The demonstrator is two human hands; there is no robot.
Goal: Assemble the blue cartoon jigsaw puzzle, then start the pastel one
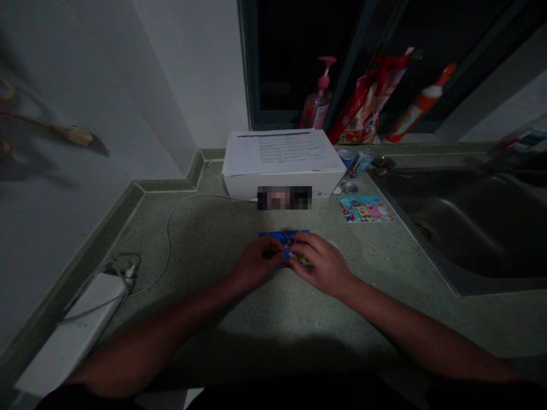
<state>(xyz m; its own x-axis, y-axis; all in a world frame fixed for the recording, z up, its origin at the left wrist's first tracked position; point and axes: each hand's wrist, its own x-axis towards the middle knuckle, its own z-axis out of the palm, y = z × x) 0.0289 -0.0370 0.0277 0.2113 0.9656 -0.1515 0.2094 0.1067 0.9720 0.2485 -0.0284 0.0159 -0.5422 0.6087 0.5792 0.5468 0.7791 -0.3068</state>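
Green speckled counter [205,239] filling view, steel sink [478,222] at right. White box [241,185], printed sheet [282,149] on top, blocking far side straight beyond hands. White block [77,330] at left, pale cable [168,239] looping boxward. Red bag [367,102], orange bottle [416,114], pink pump bottle [318,108] lining window. Left hand [256,262], right hand [325,262]: fingers bent, tips close; pinching or merely touching, cannot tell. Cartoon card [367,209] beside sink. Blue card [277,236] mid-counter, under both hands, largely covered.
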